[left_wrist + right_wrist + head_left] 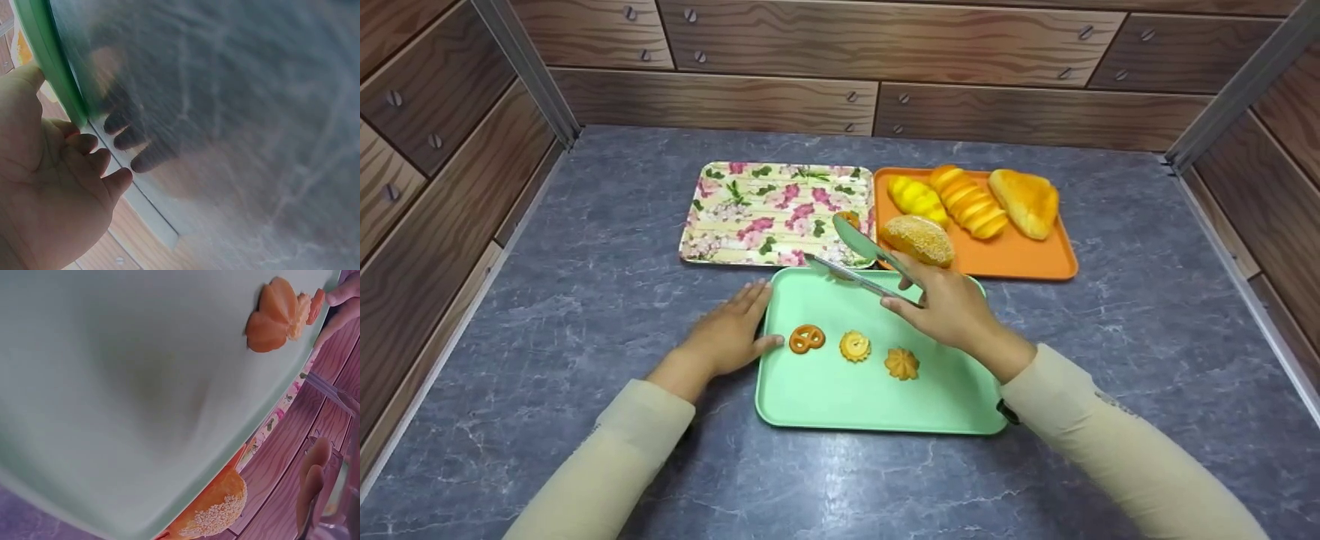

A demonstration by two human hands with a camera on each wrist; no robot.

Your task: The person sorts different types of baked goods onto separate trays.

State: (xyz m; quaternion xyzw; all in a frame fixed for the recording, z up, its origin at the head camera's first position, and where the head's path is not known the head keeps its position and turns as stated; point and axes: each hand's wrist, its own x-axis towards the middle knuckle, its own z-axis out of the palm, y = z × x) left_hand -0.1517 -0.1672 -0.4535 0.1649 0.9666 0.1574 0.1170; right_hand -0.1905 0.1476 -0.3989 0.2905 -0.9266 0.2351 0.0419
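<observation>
My right hand (pixel 956 307) grips metal tongs (pixel 861 282), their arms spread apart over the back edge of the green tray (pixel 840 405). Behind the upper tong tip, a small brown baked piece (pixel 850 217) shows on the floral tray (pixel 720 225), partly hidden. My left hand (pixel 727 334) lies along the green tray's left side, fingers extended and thumb at the rim. In a row on the green tray are a pretzel (pixel 807 340), a round yellow cookie (pixel 855 346) and a flower-shaped cookie (pixel 902 364). In the left wrist view, the left hand (pixel 62 169) is beside the green rim.
At the back right, an orange tray (pixel 1035 262) holds a sesame bun (pixel 919 240), a yellow bumpy bread (pixel 916 199), a striped loaf (pixel 967 202) and a triangular bread (pixel 1026 202). Wood-patterned walls (pixel 780 97) enclose the marbled grey table (pixel 607 202).
</observation>
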